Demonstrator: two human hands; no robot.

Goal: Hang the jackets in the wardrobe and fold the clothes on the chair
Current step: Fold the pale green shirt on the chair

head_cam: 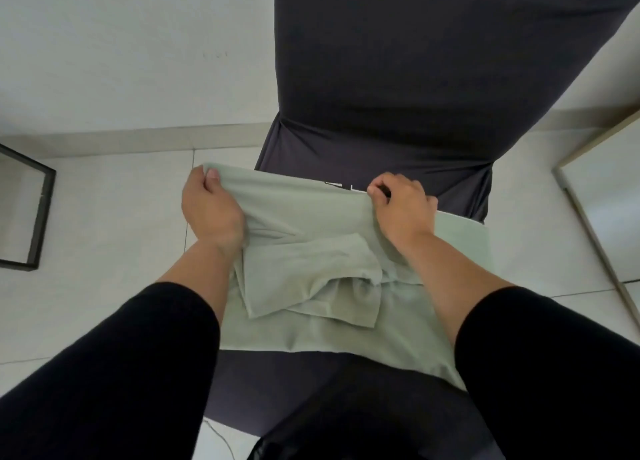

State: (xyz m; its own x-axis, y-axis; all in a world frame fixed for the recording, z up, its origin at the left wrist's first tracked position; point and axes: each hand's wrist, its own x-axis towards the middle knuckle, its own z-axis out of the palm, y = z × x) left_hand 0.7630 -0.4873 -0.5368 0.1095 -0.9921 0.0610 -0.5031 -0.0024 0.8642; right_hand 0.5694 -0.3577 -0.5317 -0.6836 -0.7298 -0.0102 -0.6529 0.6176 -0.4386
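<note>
Over the chair seat point(235, 390), my left hand point(211, 210) and right hand point(401, 206) each pinch the far fold of the pale green garment point(311, 328); its lower part lies across the seat. Thin, limp, light knit, so I judge corner grips best. Dark print point(341, 186) behind the fold, unreadable.

A pale sage-green T-shirt point(311, 262) lies on the seat of a chair point(398, 78) in a dark grey stretch cover. Its far edge is lifted and doubled back toward the near side — a short sleeve lies folded across the middle, creased. A scrap of black print shows at the raised edge — too little to read.
</note>
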